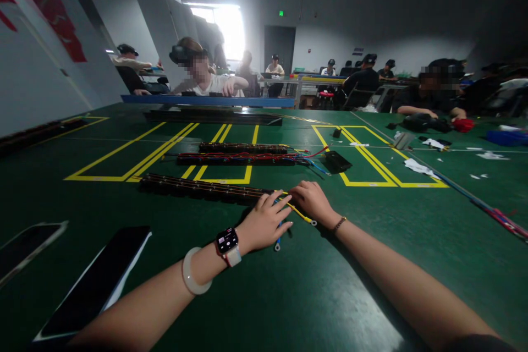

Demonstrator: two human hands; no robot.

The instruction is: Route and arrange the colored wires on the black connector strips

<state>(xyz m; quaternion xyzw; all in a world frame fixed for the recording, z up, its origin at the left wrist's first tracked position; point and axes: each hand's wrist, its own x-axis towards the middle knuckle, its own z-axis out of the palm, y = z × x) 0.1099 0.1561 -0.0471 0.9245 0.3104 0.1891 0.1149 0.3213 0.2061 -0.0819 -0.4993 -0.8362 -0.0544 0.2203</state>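
Note:
A long black strip (pixel 206 188) with thin orange-brown lines along it lies across the green table. My left hand (pixel 264 221) rests over its right end, fingers spread and palm down, hiding that end. Close by, my right hand (pixel 312 201) has its fingers curled together at a yellow wire (pixel 284 193); the exact grip is partly hidden. A yellow cable (pixel 300 213) ending in a ring lug runs out between the hands. From beneath my left fingers comes a blue cable (pixel 278 243) with a ring lug.
Beyond lie a strip with red and blue wires (pixel 235 159), another black strip (pixel 243 148) and a black box (pixel 337 161). A long blue bar (pixel 206 100) spans the far edge, near a seated person. A dark flat tablet-like object (pixel 99 280) lies front left; cables (pixel 487 209) run at right.

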